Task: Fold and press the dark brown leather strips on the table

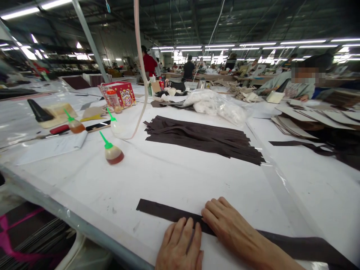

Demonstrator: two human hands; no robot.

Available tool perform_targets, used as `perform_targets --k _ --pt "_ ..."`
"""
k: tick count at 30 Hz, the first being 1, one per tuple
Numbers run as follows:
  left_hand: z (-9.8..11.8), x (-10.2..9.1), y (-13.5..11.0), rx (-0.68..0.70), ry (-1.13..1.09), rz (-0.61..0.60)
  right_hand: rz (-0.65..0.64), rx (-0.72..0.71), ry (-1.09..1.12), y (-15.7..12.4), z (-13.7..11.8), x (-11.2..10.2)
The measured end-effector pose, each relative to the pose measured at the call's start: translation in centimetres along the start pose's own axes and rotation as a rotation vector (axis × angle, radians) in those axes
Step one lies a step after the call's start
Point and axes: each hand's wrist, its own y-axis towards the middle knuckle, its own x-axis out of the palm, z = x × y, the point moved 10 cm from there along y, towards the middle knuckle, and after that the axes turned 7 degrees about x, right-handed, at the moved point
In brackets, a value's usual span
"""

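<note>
A long dark brown strip of fabric or leather (160, 210) lies across the white table near its front edge, running to the lower right. My left hand (181, 243) rests flat on the table, fingers stretched out and their tips on the strip's near edge. Just right of it, my right hand (225, 221) has its fingers curled together over the strip, pressing or gripping it; the thumb is hidden. The right forearm covers part of the strip. Farther back, a pile of similar dark strips (202, 138) is spread on the table.
Squeeze bottles with green nozzles (114, 153) stand at left, near papers (56, 148) and a red-handled tool (59, 129). A hose (142, 67) hangs to the table. Behind the pile lies a clear plastic bag (216, 103). A co-worker (298, 86) sits at right beside stacked panels (315, 116).
</note>
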Motion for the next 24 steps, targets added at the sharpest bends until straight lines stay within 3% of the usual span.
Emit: perform_targets --k 4,7,9,14,17,20,24 --pt "0.1 -0.7 0.8 0.02 0.015 0.056 0.0 0.16 0.064 0.4 1.2 0.0" --pt "0.1 -0.8 1.0 0.011 0.018 0.059 -0.063 0.397 0.294 0.3 3.4 0.2" --pt "0.0 -0.8 0.9 0.011 0.021 0.059 -0.111 0.481 0.446 0.0 4.1 0.2" --pt "0.0 -0.1 0.1 0.088 -0.006 -0.062 -0.132 0.334 0.456 0.4 2.1 -0.9" --pt "-0.7 -0.2 -0.3 0.043 -0.064 -0.109 -0.122 0.288 0.388 0.8 1.1 -0.4" --pt "-2.8 -1.1 0.1 -0.083 -0.147 -0.102 -0.123 0.271 0.354 1.2 0.8 0.6" --pt "-7.4 -1.9 0.7 -0.221 -0.143 -0.2 -0.102 0.237 0.329 1.4 0.8 1.0"
